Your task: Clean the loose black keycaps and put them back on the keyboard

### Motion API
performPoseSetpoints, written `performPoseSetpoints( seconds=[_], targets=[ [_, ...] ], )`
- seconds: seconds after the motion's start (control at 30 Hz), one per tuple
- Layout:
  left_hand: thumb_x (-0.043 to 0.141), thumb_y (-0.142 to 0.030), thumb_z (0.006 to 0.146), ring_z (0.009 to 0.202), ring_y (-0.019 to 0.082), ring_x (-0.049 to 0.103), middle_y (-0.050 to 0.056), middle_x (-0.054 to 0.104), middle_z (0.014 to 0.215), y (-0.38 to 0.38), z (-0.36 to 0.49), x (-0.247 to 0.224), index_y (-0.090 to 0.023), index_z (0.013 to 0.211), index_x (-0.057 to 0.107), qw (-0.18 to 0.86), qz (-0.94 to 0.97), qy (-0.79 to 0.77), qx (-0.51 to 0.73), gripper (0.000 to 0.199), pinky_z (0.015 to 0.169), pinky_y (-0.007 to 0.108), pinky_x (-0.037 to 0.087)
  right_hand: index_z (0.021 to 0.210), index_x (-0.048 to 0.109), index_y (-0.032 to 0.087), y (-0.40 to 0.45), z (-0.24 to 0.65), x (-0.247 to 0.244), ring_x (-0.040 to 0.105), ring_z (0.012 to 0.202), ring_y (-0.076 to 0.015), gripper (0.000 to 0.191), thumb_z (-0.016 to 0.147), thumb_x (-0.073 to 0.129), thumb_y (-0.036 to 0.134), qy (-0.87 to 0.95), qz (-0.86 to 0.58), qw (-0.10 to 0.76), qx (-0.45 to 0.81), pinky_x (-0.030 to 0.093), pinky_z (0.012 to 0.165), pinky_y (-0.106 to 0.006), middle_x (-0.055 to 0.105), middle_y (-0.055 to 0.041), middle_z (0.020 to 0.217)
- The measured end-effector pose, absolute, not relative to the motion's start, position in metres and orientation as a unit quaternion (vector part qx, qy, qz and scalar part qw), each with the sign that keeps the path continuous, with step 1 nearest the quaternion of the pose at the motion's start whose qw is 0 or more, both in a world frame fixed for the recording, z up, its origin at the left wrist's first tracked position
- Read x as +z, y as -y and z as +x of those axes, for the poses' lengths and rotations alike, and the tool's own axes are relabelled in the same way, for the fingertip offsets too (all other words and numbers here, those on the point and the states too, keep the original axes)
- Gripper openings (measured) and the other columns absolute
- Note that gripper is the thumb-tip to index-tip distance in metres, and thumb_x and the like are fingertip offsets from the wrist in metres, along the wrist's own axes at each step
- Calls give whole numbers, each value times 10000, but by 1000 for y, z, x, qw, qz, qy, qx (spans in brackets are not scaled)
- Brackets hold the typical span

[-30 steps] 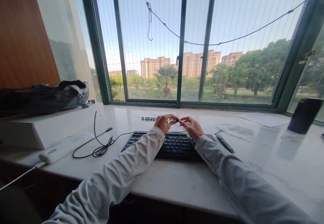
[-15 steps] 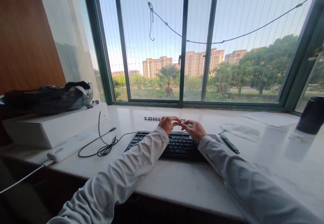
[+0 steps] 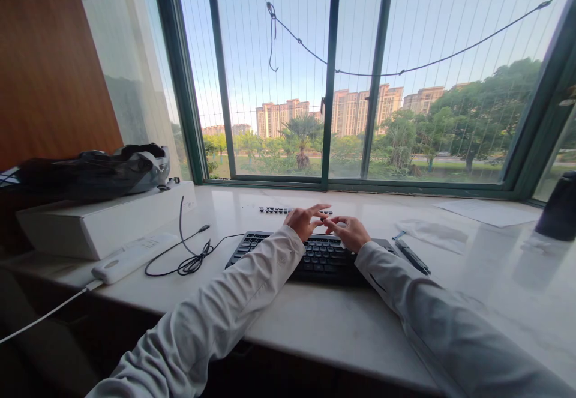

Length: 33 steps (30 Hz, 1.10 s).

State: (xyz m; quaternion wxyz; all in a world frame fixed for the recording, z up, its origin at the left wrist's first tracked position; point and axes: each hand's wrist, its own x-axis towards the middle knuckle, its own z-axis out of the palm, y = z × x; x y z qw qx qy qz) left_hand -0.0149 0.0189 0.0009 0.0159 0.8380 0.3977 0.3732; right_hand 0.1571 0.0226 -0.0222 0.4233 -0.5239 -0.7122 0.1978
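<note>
One keyboard point(image 3: 329, 259) lies beneath my left hand point(image 3: 301, 224) and right hand point(image 3: 350, 233), presumably for close reach. My right fingertips pinch a small dark piece point(image 3: 323, 220), apparently to steady it; the left index extends above, thumb near the piece, grip undetermined. Beyond my left hand, dark bits point(image 3: 273, 210) are lined up, likely to keep them sorted.

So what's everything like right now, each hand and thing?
Left hand: forefinger stretched out, thumb close to a small dark piece
Right hand: fingertips pinched at that piece
Keyboard: lying flat, partly hidden by the sleeves
Little black pieces: in a row behind it
Cable: loosely bundled, plug not connected
Power strip: cord attached
White box: dark bag on top
Bottle: standing
Paper: flat
Rope: knotted, sagging
</note>
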Motion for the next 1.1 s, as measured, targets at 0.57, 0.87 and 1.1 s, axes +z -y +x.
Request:
performPoseSetpoints(
  seconds=[0.57, 0.87, 1.1],
  targets=[
    [699, -340, 687, 904, 155, 629, -25, 717, 905, -53, -48, 12, -266, 899, 727, 83, 852, -441, 268, 227, 839, 240, 440, 759, 711, 183, -19, 152, -23, 502, 531, -106, 370, 737, 543, 512, 727, -515, 404, 209, 379, 546, -227, 683, -16, 666],
    [732, -442, 609, 814, 167, 653, 25, 729, 827, -63, -67, 10, -226, 902, 742, 198, 875, -422, 133, 364, 791, 231, 451, 785, 717, 189, -19, 151, -24, 546, 543, -119, 339, 749, 541, 477, 744, -510, 379, 205, 411, 568, -238, 697, -18, 679],
    [743, -457, 587, 838, 166, 651, 19, 729, 795, -55, -61, 8, -226, 855, 753, 205, 873, -432, 92, 354, 780, 223, 446, 703, 718, 199, -20, 150, -26, 603, 678, -153, 321, 750, 552, 470, 758, -510, 365, 176, 430, 693, -255, 704, -28, 704]
  ],
)
